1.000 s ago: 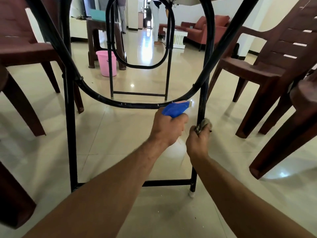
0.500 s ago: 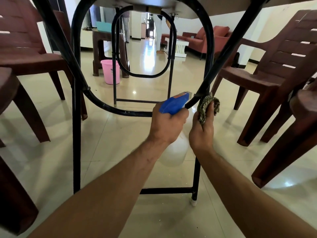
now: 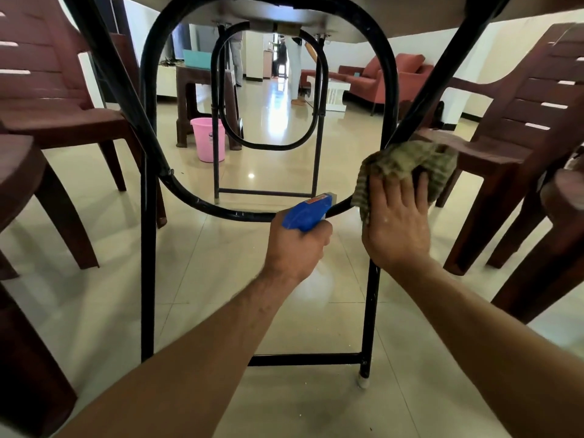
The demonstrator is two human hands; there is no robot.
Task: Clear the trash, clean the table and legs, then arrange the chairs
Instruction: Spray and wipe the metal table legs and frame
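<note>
head view, from low under the table. the tabletop (image 3: 284, 11) shows its pale underside along the top edge. the near leg (image 3: 368, 311) is a glossy black metal tube with pale specks low down. it stands upright on a white cap (image 3: 363, 382) on the tiled floor (image 3: 221, 279). a black bar (image 3: 303, 359) joins it near the bottom to its twin (image 3: 148, 279) on the left. a curved loop (image 3: 221, 210) of the same tube runs between the two. a slanted strut (image 3: 442, 74) comes down from the upper right to meet the leg.

the right hand (image 3: 396, 229) lies on a green-brown striped cloth (image 3: 407, 165). its fingers are fairly straight and a little spread, pressing the cloth on the spot where leg, loop and strut meet; the thumb is hidden. the cloth is bunched over the tube, and one end hangs down left of the hand.

the left hand (image 3: 297, 245) is curled tight round a blue bottle (image 3: 305, 213). only the spray head shows, nozzle pointing up and right, just in front of the loop and near the cloth.

a brown plastic left chair (image 3: 57, 115) and right chair (image 3: 521, 121) stand either side of the table. beyond, the far frame (image 3: 268, 147) repeats the same black loop, and a pink bucket (image 3: 208, 139) stands on the floor beside it.
</note>
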